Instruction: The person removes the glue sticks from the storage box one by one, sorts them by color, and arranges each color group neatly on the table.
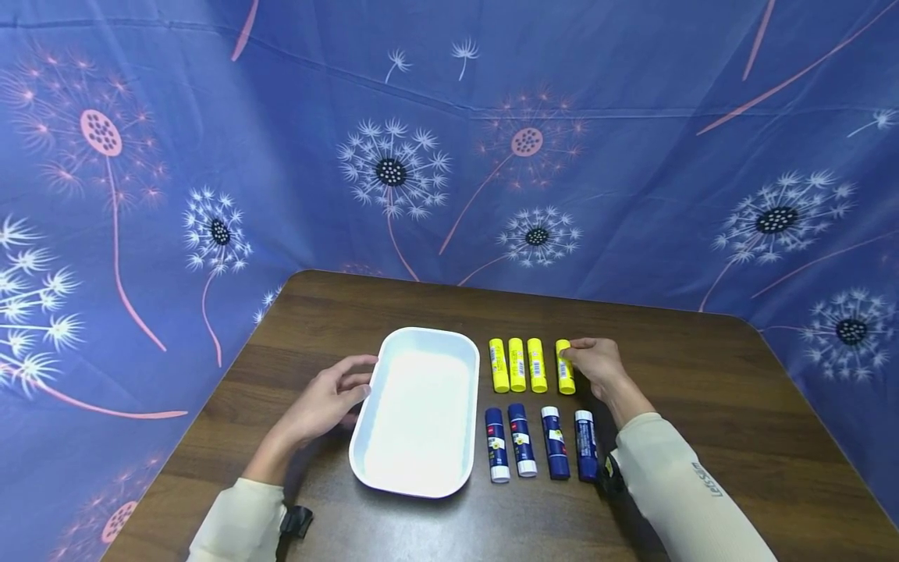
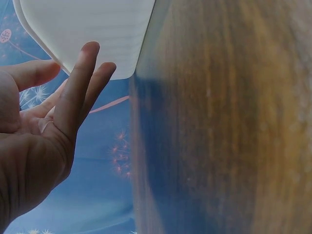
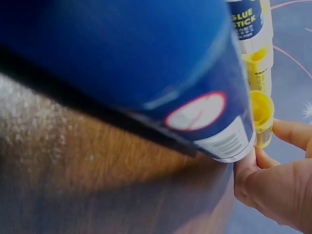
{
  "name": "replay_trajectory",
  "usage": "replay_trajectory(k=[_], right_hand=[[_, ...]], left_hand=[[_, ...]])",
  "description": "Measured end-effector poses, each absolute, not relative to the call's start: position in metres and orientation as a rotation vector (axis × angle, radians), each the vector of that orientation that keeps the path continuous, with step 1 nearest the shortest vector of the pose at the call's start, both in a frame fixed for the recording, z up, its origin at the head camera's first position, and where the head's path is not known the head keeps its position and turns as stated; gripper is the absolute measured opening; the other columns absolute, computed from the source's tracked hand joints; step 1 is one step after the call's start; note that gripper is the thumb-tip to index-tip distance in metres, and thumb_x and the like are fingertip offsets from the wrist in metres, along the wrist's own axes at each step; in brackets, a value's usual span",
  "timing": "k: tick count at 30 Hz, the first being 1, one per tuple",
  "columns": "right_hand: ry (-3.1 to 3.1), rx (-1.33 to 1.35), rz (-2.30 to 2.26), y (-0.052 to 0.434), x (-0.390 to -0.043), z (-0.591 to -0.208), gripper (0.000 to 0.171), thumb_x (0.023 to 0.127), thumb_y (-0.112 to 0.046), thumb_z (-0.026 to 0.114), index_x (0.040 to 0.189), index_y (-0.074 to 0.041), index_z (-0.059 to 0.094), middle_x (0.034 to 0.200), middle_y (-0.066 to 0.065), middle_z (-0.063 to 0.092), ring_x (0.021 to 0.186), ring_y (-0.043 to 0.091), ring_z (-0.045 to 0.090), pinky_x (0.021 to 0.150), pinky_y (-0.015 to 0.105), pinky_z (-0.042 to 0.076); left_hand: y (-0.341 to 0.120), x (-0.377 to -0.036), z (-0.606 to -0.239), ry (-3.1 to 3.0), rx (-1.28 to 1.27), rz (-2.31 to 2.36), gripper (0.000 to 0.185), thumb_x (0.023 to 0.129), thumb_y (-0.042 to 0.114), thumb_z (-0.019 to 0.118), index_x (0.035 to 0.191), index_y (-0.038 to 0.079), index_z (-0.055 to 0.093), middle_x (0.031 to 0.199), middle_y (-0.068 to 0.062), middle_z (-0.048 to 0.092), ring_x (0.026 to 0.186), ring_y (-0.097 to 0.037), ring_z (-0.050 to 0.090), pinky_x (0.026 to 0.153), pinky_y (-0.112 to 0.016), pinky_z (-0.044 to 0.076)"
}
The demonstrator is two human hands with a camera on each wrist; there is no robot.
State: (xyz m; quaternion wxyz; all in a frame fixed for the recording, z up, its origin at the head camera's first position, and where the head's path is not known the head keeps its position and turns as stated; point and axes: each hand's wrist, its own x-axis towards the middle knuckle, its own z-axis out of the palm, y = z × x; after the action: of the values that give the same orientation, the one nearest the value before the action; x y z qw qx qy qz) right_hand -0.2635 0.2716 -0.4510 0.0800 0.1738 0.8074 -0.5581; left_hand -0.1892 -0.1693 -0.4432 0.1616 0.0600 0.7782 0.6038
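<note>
Dark brown wood-grain tabletop with rounded corners. A white rectangular plastic tray lies on it. Just right of the tray, a far row of four yellow glue sticks; nearer than these, also right of the tray, a row of four dark blue glue sticks.

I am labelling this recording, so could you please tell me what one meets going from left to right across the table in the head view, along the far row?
Left hand → white tray → three yellow glue sticks lying side by side → fourth yellow glue stick → right hand pinching it.
</note>
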Motion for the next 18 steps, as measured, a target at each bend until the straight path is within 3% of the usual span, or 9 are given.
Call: replay_trajectory(k=[4,11,18], right_hand=[[2.450,0.520,-1.635,0.2706,-0.2636,-0.4537,0.051,0.099,-0.005,0.060,0.143,0.015,0.047,0.149,0.034,0.046,0.129,0.040,0.053,0.114,0.049,0.048],[2.545,0.515,-1.490,0.2690,-0.2618,-0.4555,0.049,0.099,-0.009,0.062,0.141,0.012,0.052,0.147,0.033,0.049,0.135,0.046,0.049,0.113,0.053,0.047],[2.606,0.489,-1.397,0.2664,-0.2608,-0.4541,0.050,0.099,-0.011,0.062,0.142,0.012,0.052,0.145,0.034,0.051,0.131,0.047,0.052,0.109,0.055,0.051]], left_hand=[[-0.1689,-0.1895,-0.4435,2.219,0.176,1.726,0.049,0.105,0.009,0.054,0.153,0.013,0.044,0.147,-0.027,0.057,0.120,-0.034,0.069,0.081,-0.046,0.066],[-0.1691,-0.1899,-0.4433,2.230,0.175,1.720,0.050,0.105,0.009,0.055,0.153,0.012,0.044,0.147,-0.027,0.057,0.119,-0.035,0.070,0.080,-0.046,0.066],[-0.1700,-0.1888,-0.4428,2.229,0.177,1.725,0.050,0.105,0.008,0.055,0.153,0.012,0.044,0.147,-0.028,0.058,0.118,-0.035,0.070,0.079,-0.045,0.066]])
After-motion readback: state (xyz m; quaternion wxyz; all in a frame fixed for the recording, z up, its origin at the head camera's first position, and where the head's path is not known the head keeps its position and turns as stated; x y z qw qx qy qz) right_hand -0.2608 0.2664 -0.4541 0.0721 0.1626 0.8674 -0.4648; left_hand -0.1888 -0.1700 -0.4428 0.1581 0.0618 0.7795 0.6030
